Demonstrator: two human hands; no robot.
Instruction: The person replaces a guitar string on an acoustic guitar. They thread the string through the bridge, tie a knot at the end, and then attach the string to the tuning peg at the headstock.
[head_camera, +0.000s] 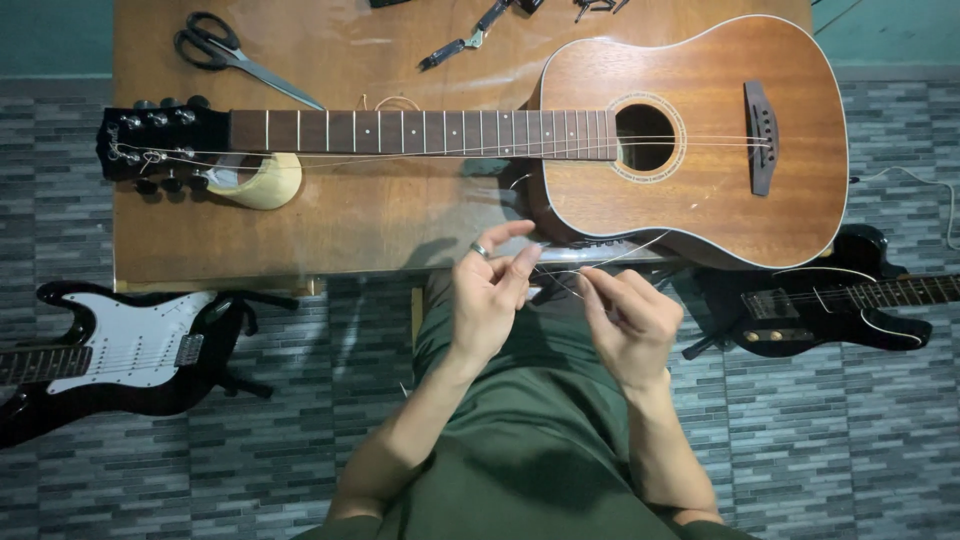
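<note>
Lying on the grey tiled floor at far left, a black electric guitar with a white pickguard (110, 355) is seen. On the wooden bench (350, 220), black-handled scissors (225, 50) are placed near the upper left, and black pliers (465, 42) lie further right at the top edge. An acoustic guitar (690, 140) is laid flat across the bench, its black headstock (160, 140) at the left and its body at the right.

Just below the bench edge, a thin guitar string (560, 270) is pinched between both hands. The left hand (490, 295), a ring on one finger, has its fingers closed narrowly on the string; the right hand (630, 320) is likewise closed on it. At far right a second black electric guitar (850, 310) rests on the floor.
</note>
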